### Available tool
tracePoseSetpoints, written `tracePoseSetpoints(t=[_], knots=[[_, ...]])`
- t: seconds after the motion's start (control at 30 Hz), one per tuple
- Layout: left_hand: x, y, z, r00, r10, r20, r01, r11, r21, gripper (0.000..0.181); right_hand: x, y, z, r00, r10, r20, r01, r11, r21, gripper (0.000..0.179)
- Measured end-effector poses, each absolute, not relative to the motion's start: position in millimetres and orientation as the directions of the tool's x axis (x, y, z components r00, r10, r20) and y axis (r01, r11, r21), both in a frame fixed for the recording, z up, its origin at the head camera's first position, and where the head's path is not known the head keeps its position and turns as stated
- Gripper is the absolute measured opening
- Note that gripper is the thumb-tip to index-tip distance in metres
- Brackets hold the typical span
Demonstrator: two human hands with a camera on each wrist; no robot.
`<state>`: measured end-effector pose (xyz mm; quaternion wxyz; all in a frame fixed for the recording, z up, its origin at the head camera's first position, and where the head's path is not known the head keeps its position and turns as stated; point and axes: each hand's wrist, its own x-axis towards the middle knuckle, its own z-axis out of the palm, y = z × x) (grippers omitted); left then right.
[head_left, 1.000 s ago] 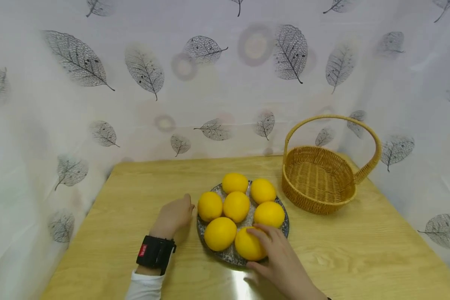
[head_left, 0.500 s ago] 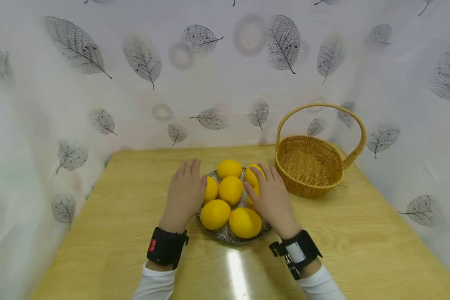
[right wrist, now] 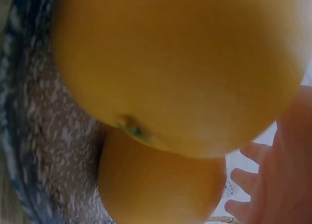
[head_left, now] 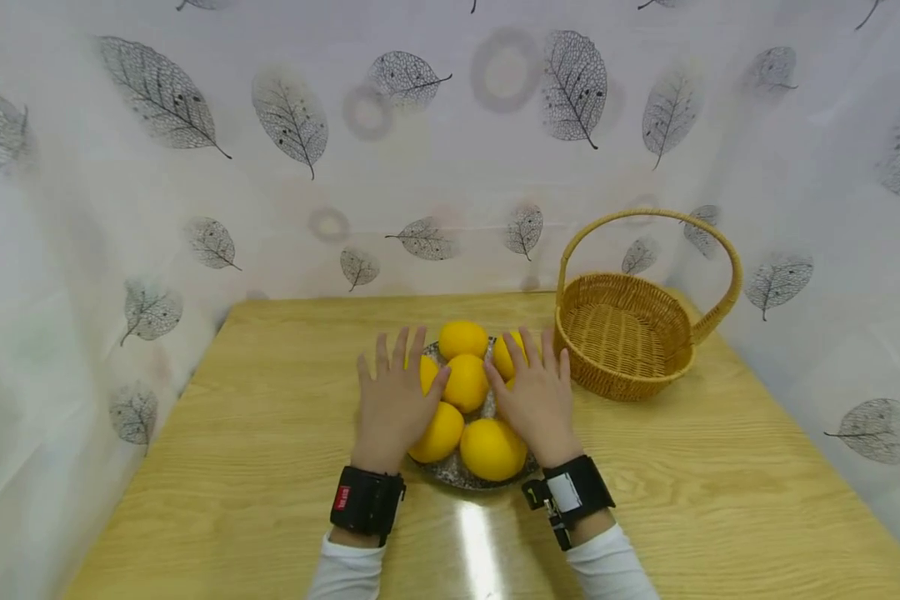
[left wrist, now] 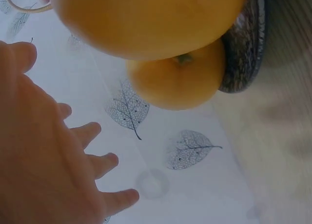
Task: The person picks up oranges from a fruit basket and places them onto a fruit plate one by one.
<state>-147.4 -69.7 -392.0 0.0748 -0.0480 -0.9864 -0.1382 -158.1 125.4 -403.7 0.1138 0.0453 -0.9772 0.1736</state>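
Several yellow-orange oranges, one in the middle [head_left: 467, 383] and one at the front [head_left: 493, 451], lie on a dark speckled plate [head_left: 453, 477]. Over the plate's left side is my left hand [head_left: 393, 412], fingers spread and straight, partly covering two oranges. My right hand [head_left: 538, 410] spreads its fingers over the right side, hiding parts of the oranges there. Neither hand grips anything; whether they touch the fruit I cannot tell. The left wrist view shows an orange [left wrist: 146, 19] close up beside the outstretched fingers. In the right wrist view a large orange [right wrist: 180, 72] fills the top.
A wicker basket [head_left: 600, 372] with a tall handle stands at the back right of the wooden table [head_left: 270, 400], with no fruit seen inside. Behind hangs a pale curtain [head_left: 450, 167] printed with leaves. Both wrists wear black straps [head_left: 367, 500].
Both hands have moved forward over the plate and their fingers have spread. Earlier the right hand was at the front orange and the left hand was curled beside the plate.
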Motion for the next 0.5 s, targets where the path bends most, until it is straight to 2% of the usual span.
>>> tracePoseSetpoints(t=[0.2,0.5], knots=[[-146,-69,-399,-0.982,0.053,0.182,0.104,0.952,0.286,0.077,-156,128,-408,-0.977,-0.060,0.207,-0.128,0.935,-0.332,0.071],[-140,-66,-397,-0.978,0.049,0.202,0.113,0.942,0.317,0.075,-151,128,-417,-0.973,-0.077,0.217,-0.136,0.953,-0.270,0.071]])
